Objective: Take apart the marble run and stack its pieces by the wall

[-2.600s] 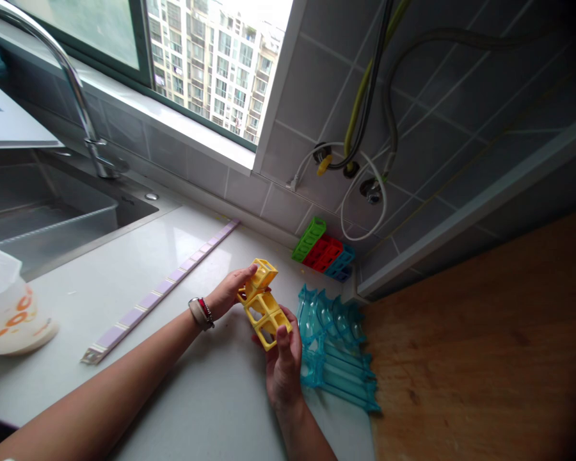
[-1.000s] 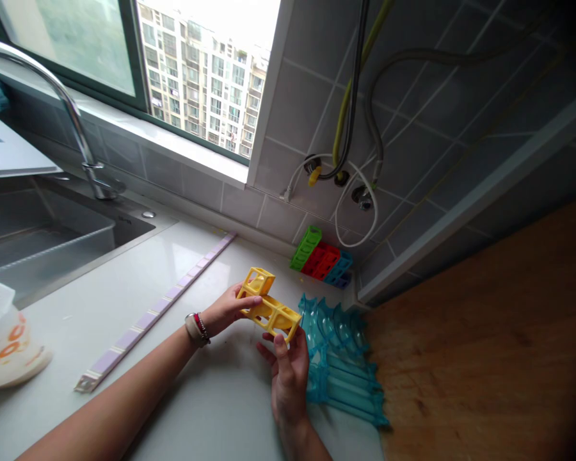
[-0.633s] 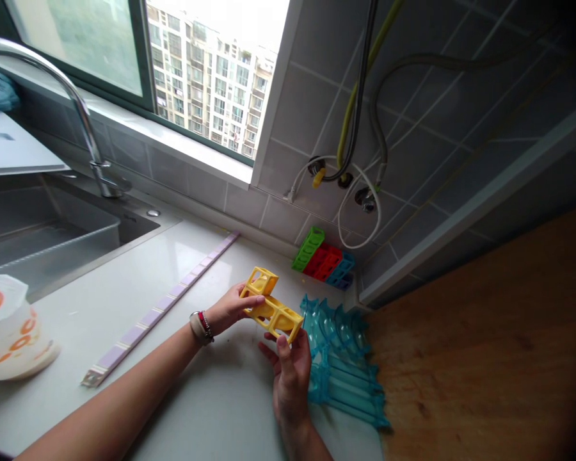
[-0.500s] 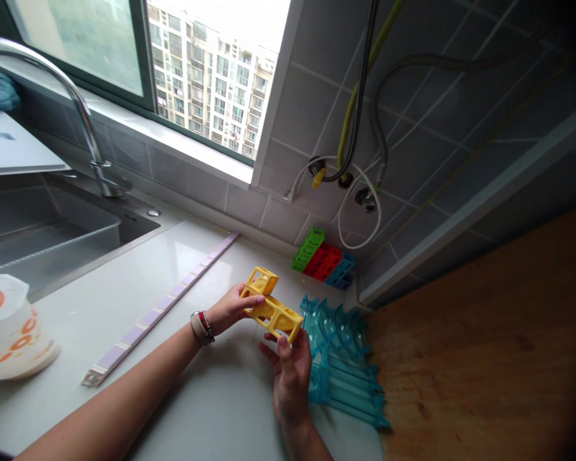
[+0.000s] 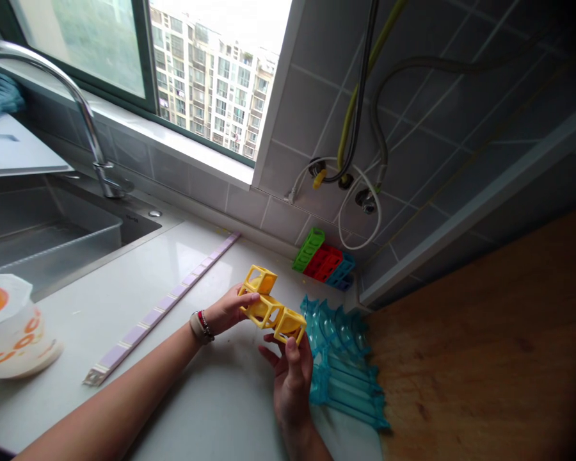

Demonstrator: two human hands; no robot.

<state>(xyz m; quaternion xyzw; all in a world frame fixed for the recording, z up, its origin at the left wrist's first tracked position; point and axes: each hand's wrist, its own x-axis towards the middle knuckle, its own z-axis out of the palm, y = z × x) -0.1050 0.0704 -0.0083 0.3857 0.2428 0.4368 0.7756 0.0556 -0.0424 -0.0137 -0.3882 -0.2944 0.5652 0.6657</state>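
My left hand [image 5: 223, 312] is closed on a yellow open-frame block piece [image 5: 263, 310], its thumb lying across the front. An upper cube stands at the left end of this piece. My right hand [image 5: 292, 381] grips a yellow open-frame cube [image 5: 290, 324] between its thumb and fingers, from below. This cube sits against the right end of the left piece at a slight angle; whether they are joined I cannot tell. Both hands are above the white countertop [image 5: 211, 397]. Just right of my right hand lie translucent teal plastic pieces with wavy edges [image 5: 348, 384].
Green [image 5: 309, 248], red [image 5: 323, 263] and blue [image 5: 340, 270] frame blocks stand by the wall. A purple-and-white strip [image 5: 166, 307] crosses the counter. At the left are a plastic cup [image 5: 16, 336], the sink [image 5: 141, 225] and the faucet [image 5: 89, 128]. Hoses [image 5: 352, 121] hang at the wall.
The right yellow cube has turned and shifted slightly right and down relative to the left piece, with a bend now between them. My right hand has moved slightly with it.
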